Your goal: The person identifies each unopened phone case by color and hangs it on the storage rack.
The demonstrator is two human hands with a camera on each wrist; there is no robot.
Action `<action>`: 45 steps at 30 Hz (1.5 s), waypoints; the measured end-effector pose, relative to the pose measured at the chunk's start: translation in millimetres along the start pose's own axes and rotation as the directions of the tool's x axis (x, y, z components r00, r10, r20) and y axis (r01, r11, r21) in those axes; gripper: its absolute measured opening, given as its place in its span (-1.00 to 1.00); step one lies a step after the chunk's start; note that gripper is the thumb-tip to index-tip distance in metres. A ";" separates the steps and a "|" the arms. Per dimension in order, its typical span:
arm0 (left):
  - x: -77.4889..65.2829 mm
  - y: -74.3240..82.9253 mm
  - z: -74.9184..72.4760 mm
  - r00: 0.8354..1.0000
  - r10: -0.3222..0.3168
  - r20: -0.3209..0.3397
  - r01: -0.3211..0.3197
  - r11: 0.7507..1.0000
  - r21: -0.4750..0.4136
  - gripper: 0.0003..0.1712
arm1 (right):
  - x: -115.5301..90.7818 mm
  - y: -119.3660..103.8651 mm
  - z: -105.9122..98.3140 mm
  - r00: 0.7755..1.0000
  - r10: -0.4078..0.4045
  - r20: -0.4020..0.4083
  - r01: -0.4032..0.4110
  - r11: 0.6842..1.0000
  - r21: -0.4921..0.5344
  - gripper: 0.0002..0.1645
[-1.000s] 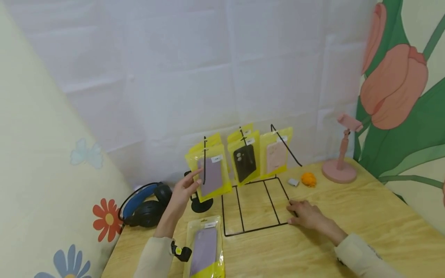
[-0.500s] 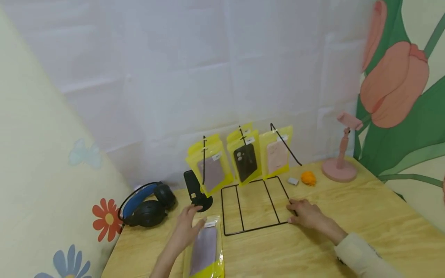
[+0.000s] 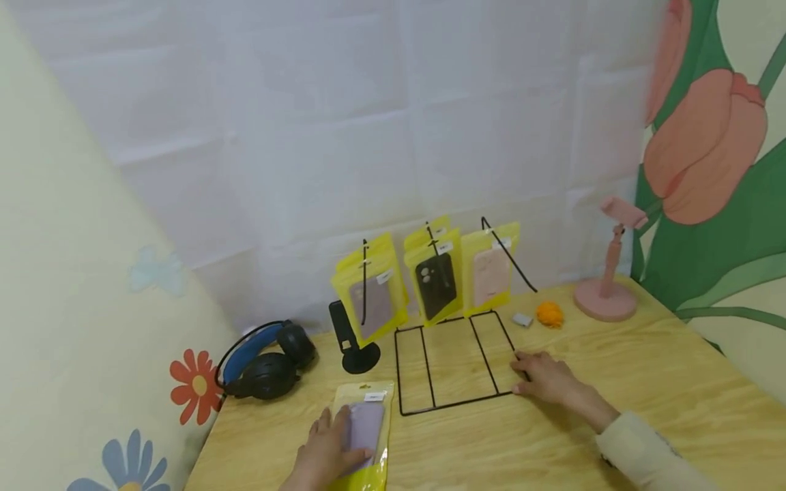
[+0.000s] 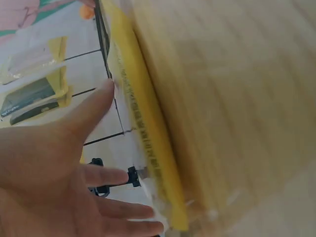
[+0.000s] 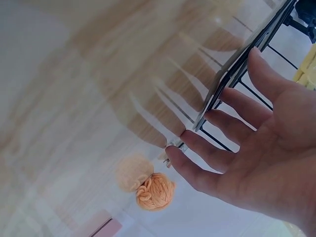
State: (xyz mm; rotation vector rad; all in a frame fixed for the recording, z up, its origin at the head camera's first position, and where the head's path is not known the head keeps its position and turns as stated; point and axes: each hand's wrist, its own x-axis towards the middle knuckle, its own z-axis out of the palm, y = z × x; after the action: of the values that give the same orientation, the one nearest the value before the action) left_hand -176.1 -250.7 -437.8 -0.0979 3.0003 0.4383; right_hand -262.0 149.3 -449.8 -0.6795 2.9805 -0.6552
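Observation:
My left hand [image 3: 325,450] lies over a packaged lilac phone case [image 3: 366,423] on the table, in a clear and yellow bag. Its fingers are spread along the left side and its thumb reaches across the front. In the left wrist view the thumb [image 4: 94,106] and fairly straight fingers come up to the bag's yellow edge [image 4: 148,133]. My right hand [image 3: 549,382] holds the right side of a black wire display rack [image 3: 448,407], thumb and fingertips at the base bar. From the rack's prongs hang bagged phone cases: lilac [image 3: 372,307], black [image 3: 437,283] and pink [image 3: 491,276].
Headphones [image 3: 267,375] and a black stand [image 3: 360,358] are left of the rack. To its right are a small grey-white object [image 3: 522,320], an orange yarn bundle [image 3: 549,314] and a pink phone stand [image 3: 606,301]. A white sheet [image 3: 319,136] hangs behind.
My left hand has come down from the hanging lilac case to the bag on the table. The hanging lilac case has swung slightly. My right hand stays at the rack.

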 end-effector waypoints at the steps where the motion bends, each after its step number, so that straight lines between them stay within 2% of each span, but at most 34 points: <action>1: -0.5 0.8 -1.7 1.000 -0.005 -0.014 0.005 1.000 0.007 0.04 | -0.2 0.7 -0.6 1.000 0.004 -0.001 -0.004 1.000 -0.003 -0.42; 7: -0.9 7.6 -8.8 0.999 -0.025 -0.045 0.025 1.000 0.001 -0.16 | 2.0 3.0 -5.6 1.000 -0.022 -0.010 0.022 1.000 -0.005 -0.41; 10: -0.1 10.2 -7.7 0.998 -0.038 -0.047 0.038 0.999 0.002 -0.15 | 1.8 2.7 -7.2 1.000 -0.021 -0.009 0.021 1.000 -0.016 -0.41; 16: -0.1 17.4 -6.0 0.997 -0.005 -0.074 0.004 1.000 -0.009 -0.17 | 0.0 1.2 -9.6 0.999 -0.032 -0.019 0.032 0.999 -0.019 -0.40; 20: -2.3 22.1 -6.1 0.998 -0.001 -0.063 -0.002 0.999 -0.043 -0.25 | -1.4 0.9 -8.6 1.000 -0.023 -0.011 0.022 1.000 -0.009 -0.41; 25: -3.3 23.4 -6.1 0.998 -0.043 -0.045 0.041 0.997 -0.058 -0.37 | -1.7 2.0 -5.8 1.000 -0.012 0.001 0.012 1.000 0.014 -0.41; 27: -3.7 22.0 -6.4 0.998 -0.022 -0.064 0.019 0.999 -0.049 -0.42 | -1.7 2.2 -5.4 1.000 -0.015 -0.005 0.015 1.000 0.012 -0.41; 29: -3.7 17.9 -5.6 0.991 0.044 -0.130 -0.051 0.997 -0.052 -0.52 | -2.1 2.2 -5.3 1.000 -0.014 -0.008 0.014 1.000 0.011 -0.41; 31: -4.0 12.4 -5.4 0.974 0.117 -0.195 -0.131 0.990 -0.060 -0.62 | -2.5 1.9 -5.5 1.000 -0.013 -0.008 0.013 1.000 0.011 -0.42; 34: -2.2 1.5 -3.5 0.938 0.206 -0.279 -0.244 0.964 -0.109 -0.71 | -3.0 1.1 -5.5 1.000 -0.013 -0.002 0.013 1.000 0.016 -0.41; 36: -0.4 -5.5 -2.4 0.930 0.224 -0.292 -0.281 0.945 -0.170 -0.72 | -2.6 0.9 -4.6 1.000 -0.014 0.002 0.014 1.000 0.017 -0.41; 38: 1.5 -11.1 -2.3 0.933 0.231 -0.276 -0.297 0.928 -0.227 -0.70 | -2.3 1.6 -2.1 1.000 -0.021 0.005 0.021 1.000 0.015 -0.41; 42: 4.6 -18.4 -10.1 0.960 0.228 -0.166 -0.273 0.895 -0.352 -0.63 | -2.2 1.6 -0.4 1.000 -0.024 0.008 0.024 1.000 0.017 -0.41; 45: 4.8 -23.7 -17.9 0.977 0.204 -0.062 -0.209 0.860 -0.466 -0.58 | -2.6 0.4 -1.8 1.000 -0.014 0.004 0.014 1.000 0.022 -0.40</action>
State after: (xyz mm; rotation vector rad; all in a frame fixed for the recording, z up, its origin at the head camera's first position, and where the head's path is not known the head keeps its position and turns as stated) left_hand -180.7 -278.7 -428.0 0.1887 2.8508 1.1888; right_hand -260.0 151.4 -448.5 -0.7002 2.9625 -0.6855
